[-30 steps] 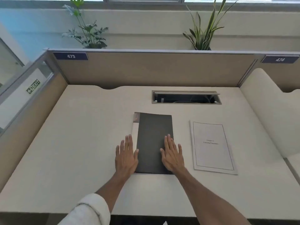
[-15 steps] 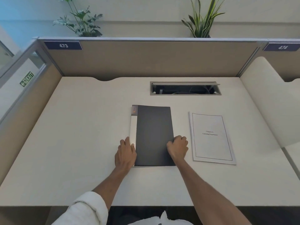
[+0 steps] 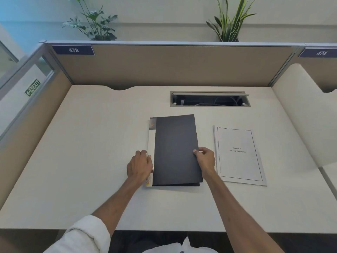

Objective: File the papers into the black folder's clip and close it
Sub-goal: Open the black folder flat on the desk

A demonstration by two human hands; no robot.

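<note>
The black folder (image 3: 176, 148) lies in the middle of the desk, with a white spine strip along its left side. Its front cover is raised slightly at the right edge. My right hand (image 3: 205, 158) pinches that right edge between thumb and fingers. My left hand (image 3: 140, 166) rests curled on the white spine strip at the folder's lower left, pressing it down. The stack of white papers (image 3: 238, 154), with a printed border and a small title, lies flat on the desk just right of the folder, untouched.
An open cable slot (image 3: 209, 99) is set into the desk (image 3: 87, 161) behind the folder. Beige partition walls (image 3: 173, 66) enclose the desk at the back and left, and a curved white divider (image 3: 300, 110) stands at the right. Two plants stand behind the partition.
Both hands lay flat on the folder a second ago. They then curled, the right one moved to the right edge and has lifted the cover slightly. The left shifted onto the spine.
</note>
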